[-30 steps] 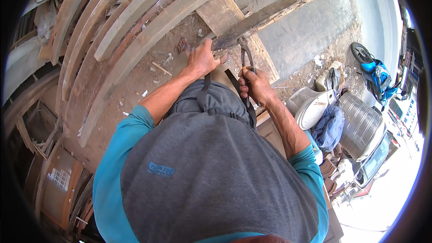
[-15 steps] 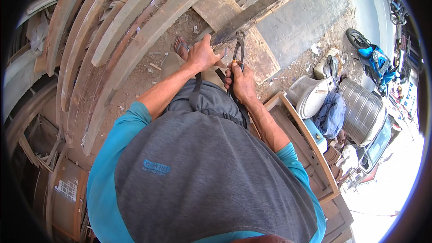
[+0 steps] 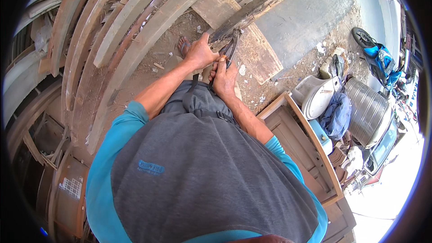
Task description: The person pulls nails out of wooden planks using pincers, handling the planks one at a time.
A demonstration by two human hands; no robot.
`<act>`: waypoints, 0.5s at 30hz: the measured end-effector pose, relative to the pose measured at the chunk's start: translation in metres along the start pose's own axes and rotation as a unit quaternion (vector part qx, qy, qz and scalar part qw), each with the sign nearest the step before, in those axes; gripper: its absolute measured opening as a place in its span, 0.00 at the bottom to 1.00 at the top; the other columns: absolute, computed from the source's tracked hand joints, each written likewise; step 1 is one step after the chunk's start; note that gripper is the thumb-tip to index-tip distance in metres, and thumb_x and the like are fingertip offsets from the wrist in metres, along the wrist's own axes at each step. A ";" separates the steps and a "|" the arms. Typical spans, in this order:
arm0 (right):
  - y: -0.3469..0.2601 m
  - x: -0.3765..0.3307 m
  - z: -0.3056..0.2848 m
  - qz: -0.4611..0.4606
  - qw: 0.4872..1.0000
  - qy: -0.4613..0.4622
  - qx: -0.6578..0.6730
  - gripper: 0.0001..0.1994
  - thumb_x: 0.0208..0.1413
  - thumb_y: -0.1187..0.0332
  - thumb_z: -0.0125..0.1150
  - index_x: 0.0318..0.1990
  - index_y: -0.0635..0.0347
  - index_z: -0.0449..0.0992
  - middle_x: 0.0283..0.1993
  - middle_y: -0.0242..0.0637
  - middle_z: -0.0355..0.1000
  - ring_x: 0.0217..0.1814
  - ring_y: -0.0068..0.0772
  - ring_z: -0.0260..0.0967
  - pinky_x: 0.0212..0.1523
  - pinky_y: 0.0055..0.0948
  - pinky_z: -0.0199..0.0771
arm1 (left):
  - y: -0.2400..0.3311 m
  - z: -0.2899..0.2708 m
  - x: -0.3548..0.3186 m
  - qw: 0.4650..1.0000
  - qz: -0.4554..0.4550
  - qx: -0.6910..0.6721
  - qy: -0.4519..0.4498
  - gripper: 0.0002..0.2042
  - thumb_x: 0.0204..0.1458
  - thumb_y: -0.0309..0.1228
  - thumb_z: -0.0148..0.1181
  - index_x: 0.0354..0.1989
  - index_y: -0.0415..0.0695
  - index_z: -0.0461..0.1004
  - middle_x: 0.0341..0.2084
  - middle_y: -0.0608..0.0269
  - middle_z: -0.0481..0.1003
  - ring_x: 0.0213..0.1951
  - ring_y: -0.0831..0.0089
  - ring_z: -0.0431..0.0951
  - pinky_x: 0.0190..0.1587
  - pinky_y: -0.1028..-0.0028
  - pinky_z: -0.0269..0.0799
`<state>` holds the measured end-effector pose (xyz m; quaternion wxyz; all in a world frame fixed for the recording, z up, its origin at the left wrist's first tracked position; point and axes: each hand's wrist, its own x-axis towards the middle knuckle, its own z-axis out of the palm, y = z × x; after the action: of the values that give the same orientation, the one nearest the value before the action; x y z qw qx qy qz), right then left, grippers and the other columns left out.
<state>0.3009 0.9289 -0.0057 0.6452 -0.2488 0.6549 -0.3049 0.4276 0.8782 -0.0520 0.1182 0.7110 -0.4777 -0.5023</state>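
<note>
A long, rough wooden beam (image 3: 265, 6) runs from my hands toward the far right. My left hand (image 3: 201, 55) is closed around its near end, thumb on top. In my right hand (image 3: 224, 75) are metal pincers (image 3: 234, 46), gripped by the handles, where a bit of orange shows by my thumb. Their jaws touch the beam's right edge a short way from its end. Whatever is between the jaws is too small to make out. Both hands are close together in front of my waist.
A flat board (image 3: 258, 54) lies under the beam. Several long timbers (image 3: 135, 49) are stacked at the left. To the right are a framed wooden door (image 3: 301, 139), a white toilet bowl (image 3: 317, 99), a metal drum (image 3: 366, 112) and a blue motorbike (image 3: 380, 60).
My right hand has swung the pincer handles left, toward my left hand, so the pincers now tilt. The left hand keeps its place on the beam.
</note>
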 end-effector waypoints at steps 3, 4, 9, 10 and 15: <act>0.006 0.006 0.000 -0.019 1.000 -0.001 -0.013 0.11 0.73 0.61 0.47 0.44 0.61 0.67 0.28 0.32 0.65 0.23 0.22 0.64 0.22 0.27 0.70 | -0.005 -0.001 0.003 1.000 0.014 -0.004 0.001 0.35 0.41 0.45 0.76 0.53 0.37 0.69 0.42 0.38 0.81 0.47 0.43 0.82 0.51 0.54 0.77; 0.005 0.004 0.001 -0.018 1.000 0.003 -0.014 0.11 0.73 0.61 0.47 0.44 0.61 0.67 0.28 0.32 0.65 0.23 0.22 0.64 0.22 0.27 0.70 | -0.004 -0.002 0.002 1.000 0.018 -0.023 0.005 0.36 0.41 0.47 0.76 0.54 0.36 0.69 0.42 0.38 0.81 0.48 0.44 0.82 0.51 0.55 0.77; -0.012 0.002 -0.014 -0.020 0.998 -0.047 -0.044 0.13 0.72 0.63 0.46 0.50 0.66 0.67 0.33 0.38 0.70 0.29 0.29 0.74 0.30 0.31 0.80 | 0.005 -0.012 -0.001 1.000 0.019 -0.013 -0.019 0.39 0.43 0.50 0.75 0.58 0.37 0.68 0.46 0.38 0.81 0.52 0.45 0.81 0.55 0.55 0.75; -0.022 0.001 -0.020 0.007 0.996 -0.060 -0.067 0.15 0.71 0.64 0.45 0.52 0.69 0.67 0.34 0.41 0.73 0.30 0.33 0.77 0.32 0.33 0.82 | 0.008 -0.016 -0.006 0.999 0.026 -0.031 -0.011 0.39 0.43 0.51 0.76 0.58 0.37 0.68 0.47 0.38 0.80 0.53 0.46 0.81 0.55 0.56 0.75; -0.111 0.015 -0.079 0.165 0.959 -0.198 -0.115 0.23 0.69 0.69 0.47 0.66 0.75 0.59 0.50 0.57 0.77 0.49 0.47 0.81 0.51 0.40 0.84 | 0.007 -0.013 -0.015 0.998 0.024 -0.053 0.036 0.31 0.42 0.41 0.70 0.53 0.36 0.70 0.40 0.39 0.81 0.48 0.43 0.81 0.52 0.54 0.75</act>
<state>0.2138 0.8477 0.0619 0.7700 -0.2654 0.5769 -0.0618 0.4338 0.8822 -0.0327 0.1853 0.7098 -0.4625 -0.4979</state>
